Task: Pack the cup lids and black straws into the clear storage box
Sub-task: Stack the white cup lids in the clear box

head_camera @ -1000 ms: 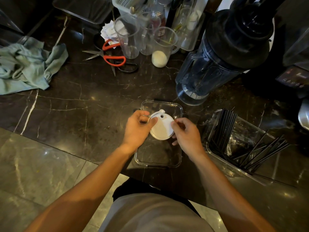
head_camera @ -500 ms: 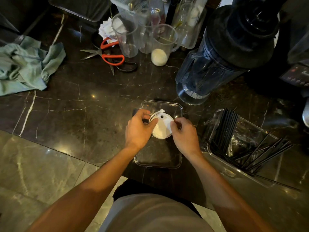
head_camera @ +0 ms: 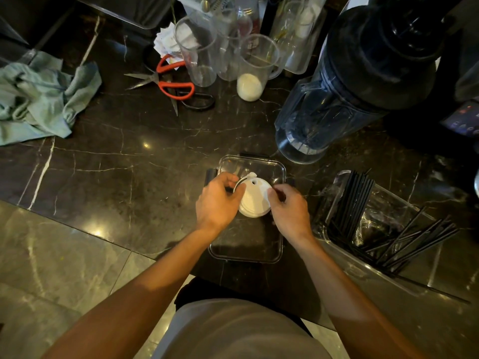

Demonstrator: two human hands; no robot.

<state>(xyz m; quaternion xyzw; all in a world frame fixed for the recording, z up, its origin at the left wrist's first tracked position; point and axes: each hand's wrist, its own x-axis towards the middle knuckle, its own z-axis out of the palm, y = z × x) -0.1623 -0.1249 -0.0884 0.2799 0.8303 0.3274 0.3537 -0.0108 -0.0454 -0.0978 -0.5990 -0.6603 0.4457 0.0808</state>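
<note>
A white round cup lid with a small sip hole is held over the clear storage box, which sits at the counter's front edge. My left hand grips the lid's left rim and my right hand grips its right rim. I cannot tell whether it is one lid or a stack. To the right, several black straws lie in a second clear bin, some leaning over its right edge.
A large blender jug stands just behind the box. Further back are clear measuring cups, orange-handled scissors and a clear tray. A green cloth lies crumpled at far left. The dark marble counter ends at the floor tiles below.
Both hands have kept their hold on the lid over the box and shifted it slightly toward the box's far end. The straws have not moved.
</note>
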